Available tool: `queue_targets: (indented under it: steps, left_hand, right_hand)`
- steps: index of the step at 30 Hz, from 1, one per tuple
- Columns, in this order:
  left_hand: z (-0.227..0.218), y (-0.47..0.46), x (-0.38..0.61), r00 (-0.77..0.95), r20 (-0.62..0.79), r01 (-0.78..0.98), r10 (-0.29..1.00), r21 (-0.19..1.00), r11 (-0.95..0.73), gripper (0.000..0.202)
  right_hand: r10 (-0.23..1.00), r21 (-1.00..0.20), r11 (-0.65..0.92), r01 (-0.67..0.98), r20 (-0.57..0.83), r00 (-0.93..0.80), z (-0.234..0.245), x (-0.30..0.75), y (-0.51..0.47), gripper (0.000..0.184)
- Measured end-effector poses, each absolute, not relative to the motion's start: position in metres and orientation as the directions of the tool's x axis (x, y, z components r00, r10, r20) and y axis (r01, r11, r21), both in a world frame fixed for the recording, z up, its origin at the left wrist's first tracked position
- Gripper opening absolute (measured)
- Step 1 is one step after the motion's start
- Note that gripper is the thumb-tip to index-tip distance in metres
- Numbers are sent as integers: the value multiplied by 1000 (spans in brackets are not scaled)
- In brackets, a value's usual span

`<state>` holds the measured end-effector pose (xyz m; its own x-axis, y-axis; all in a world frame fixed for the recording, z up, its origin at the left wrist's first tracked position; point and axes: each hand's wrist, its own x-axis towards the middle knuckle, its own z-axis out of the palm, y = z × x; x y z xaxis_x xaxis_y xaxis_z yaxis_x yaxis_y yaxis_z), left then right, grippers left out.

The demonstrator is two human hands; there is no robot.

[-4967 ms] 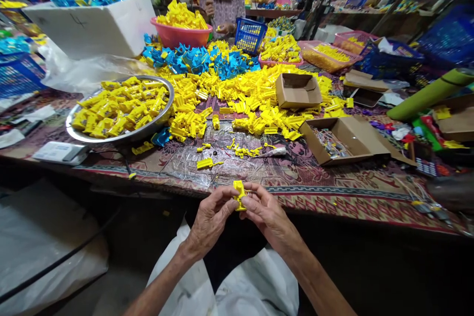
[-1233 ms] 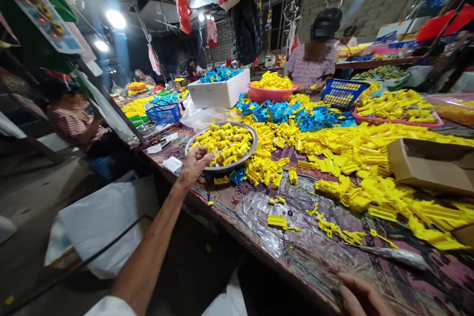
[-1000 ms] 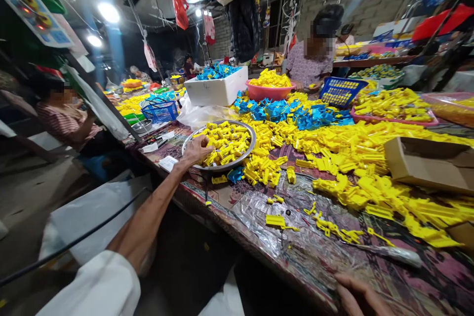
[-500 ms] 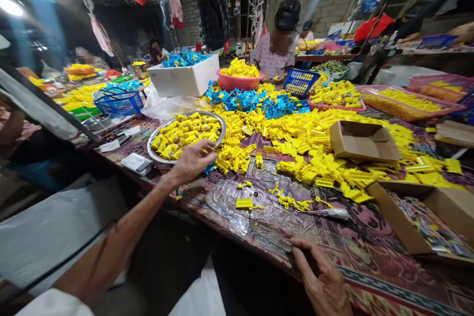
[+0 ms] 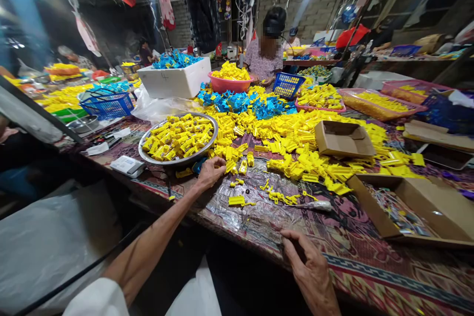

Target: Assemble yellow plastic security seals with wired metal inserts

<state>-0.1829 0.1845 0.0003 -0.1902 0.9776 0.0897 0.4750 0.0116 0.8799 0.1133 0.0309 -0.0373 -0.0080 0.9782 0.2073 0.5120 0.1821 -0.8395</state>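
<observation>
My left hand point(image 5: 212, 173) is closed at the near edge of the pile, its fingertips against a yellow plastic piece point(image 5: 230, 166). Just beyond it stands a metal basin point(image 5: 216, 134) heaped with yellow plastic parts point(image 5: 177, 133). My right hand point(image 5: 310, 269) rests at the table's front edge, thumb and forefinger drawn together; whatever lies between the tips is too small to make out. Between the hands lie a flat yellow part point(image 5: 237, 201), thin yellow pieces point(image 5: 283, 196), a small dark round bit point(image 5: 248, 191) and a slim tool with a wrapped handle point(image 5: 318, 205).
A cardboard box point(image 5: 411, 215) with thin coloured parts sits at right, behind it a smaller box point(image 5: 344, 139). Loose yellow parts point(image 5: 307, 158) and blue pieces point(image 5: 244, 101) cover the middle. A white foam box point(image 5: 174, 81) stands behind the basin. A co-worker point(image 5: 264, 57) sits opposite.
My left hand has come down from above the basin's rim to the yellow pieces at its right. The right hand keeps its pose. The whole view has shifted slightly.
</observation>
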Motion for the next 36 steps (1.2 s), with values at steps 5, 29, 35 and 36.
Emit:
queue_targets:
  steps: [5,29,35,36]
  left_hand:
    - [3,152,-182,-186,-2,189,983,981,38,32]
    - [12,52,-93,437,-252,-302,863,863,405,41]
    - [17,49,-82,474,-239,-298,847,862,410,55]
    - [18,49,-82,468,-237,-306,851,860,408,54]
  right_hand:
    - [986,-864,150,481,164,-13,-40,116,31,23]
    - [884,-772,-404,-490,-192,-426,7,87,57,35]
    - [882,-838,-377,-393,-196,-429,5,84,55,34]
    - [895,-859,-355,-368,-199,-400,5,84,54,36]
